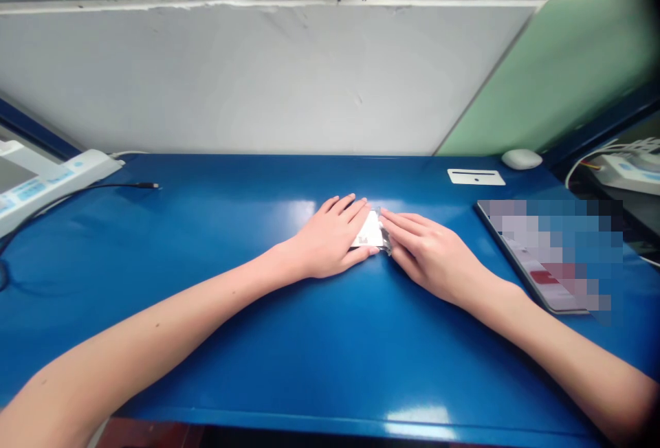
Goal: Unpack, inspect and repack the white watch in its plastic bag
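Observation:
A small flat white packet (368,231) in clear, crinkled plastic lies on the blue table in front of me. Across its left part rests my left hand (330,238), palm down and fingers spread flat, the thumb along the near edge. My right hand (427,249) is at the opposite end, its fingers pressed together and closed on the loose plastic edge. Small dark print shows on the packet's near part. Both hands cover some of it, and the exact grip of my right fingertips is partly hidden.
A blurred-out tablet-like device (541,262) lies to the right. Behind it are a white card with a dark slot (476,177) and a white rounded object (522,159). A power strip (62,176) and black cable (103,187) are at left. A grey panel (247,84) stands behind.

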Action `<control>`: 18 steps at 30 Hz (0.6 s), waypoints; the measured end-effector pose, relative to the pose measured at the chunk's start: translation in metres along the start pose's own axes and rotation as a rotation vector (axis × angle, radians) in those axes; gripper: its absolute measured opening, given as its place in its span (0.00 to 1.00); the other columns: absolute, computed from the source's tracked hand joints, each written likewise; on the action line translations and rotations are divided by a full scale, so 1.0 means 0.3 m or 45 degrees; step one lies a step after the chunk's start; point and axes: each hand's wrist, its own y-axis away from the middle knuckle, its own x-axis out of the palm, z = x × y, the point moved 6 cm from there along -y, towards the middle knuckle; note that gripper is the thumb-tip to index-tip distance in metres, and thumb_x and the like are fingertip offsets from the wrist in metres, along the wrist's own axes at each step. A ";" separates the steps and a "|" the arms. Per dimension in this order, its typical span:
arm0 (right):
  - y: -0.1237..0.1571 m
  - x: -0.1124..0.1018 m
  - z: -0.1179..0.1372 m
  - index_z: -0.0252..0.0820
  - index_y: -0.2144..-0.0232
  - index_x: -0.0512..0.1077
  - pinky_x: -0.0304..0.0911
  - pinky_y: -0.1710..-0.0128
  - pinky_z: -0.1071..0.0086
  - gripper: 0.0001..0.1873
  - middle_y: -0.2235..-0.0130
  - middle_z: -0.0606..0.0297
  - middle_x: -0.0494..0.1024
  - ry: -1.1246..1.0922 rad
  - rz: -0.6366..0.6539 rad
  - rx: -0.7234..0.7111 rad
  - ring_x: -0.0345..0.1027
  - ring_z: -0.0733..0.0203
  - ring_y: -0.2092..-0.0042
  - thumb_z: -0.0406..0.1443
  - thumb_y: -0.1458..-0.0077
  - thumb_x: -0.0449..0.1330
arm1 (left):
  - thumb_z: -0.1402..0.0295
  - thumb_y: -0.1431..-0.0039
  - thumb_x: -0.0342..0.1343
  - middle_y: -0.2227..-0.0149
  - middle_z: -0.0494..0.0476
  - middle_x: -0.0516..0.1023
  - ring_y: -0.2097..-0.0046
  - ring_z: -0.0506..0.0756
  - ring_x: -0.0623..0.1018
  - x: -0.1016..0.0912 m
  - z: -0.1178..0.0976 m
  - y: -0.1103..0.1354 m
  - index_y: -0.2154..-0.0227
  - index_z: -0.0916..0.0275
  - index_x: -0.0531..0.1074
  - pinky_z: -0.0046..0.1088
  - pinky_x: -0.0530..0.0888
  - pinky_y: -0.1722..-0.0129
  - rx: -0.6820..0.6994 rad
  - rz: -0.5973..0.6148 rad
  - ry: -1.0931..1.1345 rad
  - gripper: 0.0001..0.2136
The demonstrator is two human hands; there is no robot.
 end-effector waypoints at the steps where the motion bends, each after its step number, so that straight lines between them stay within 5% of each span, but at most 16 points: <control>1: 0.002 0.003 -0.011 0.30 0.45 0.71 0.71 0.48 0.52 0.21 0.44 0.47 0.75 -0.060 0.003 0.027 0.72 0.45 0.45 0.33 0.36 0.49 | 0.49 0.31 0.40 0.32 0.69 0.57 0.31 0.68 0.54 -0.001 -0.001 0.000 0.34 0.72 0.53 0.47 0.53 0.34 -0.001 -0.001 0.000 0.34; 8: 0.008 0.010 -0.037 0.33 0.46 0.72 0.69 0.45 0.54 0.20 0.43 0.52 0.75 -0.185 0.005 0.105 0.70 0.49 0.43 0.32 0.37 0.50 | 0.49 0.31 0.42 0.33 0.69 0.57 0.31 0.68 0.55 0.002 0.000 0.000 0.34 0.73 0.54 0.46 0.53 0.34 0.006 -0.011 -0.015 0.34; 18: 0.008 -0.015 0.045 0.29 0.56 0.77 0.74 0.57 0.58 0.13 0.53 0.51 0.82 0.220 -0.299 -0.027 0.78 0.48 0.57 0.28 0.39 0.55 | 0.49 0.31 0.40 0.32 0.69 0.57 0.31 0.69 0.54 0.006 -0.001 -0.003 0.34 0.73 0.53 0.47 0.53 0.34 0.003 0.000 -0.026 0.34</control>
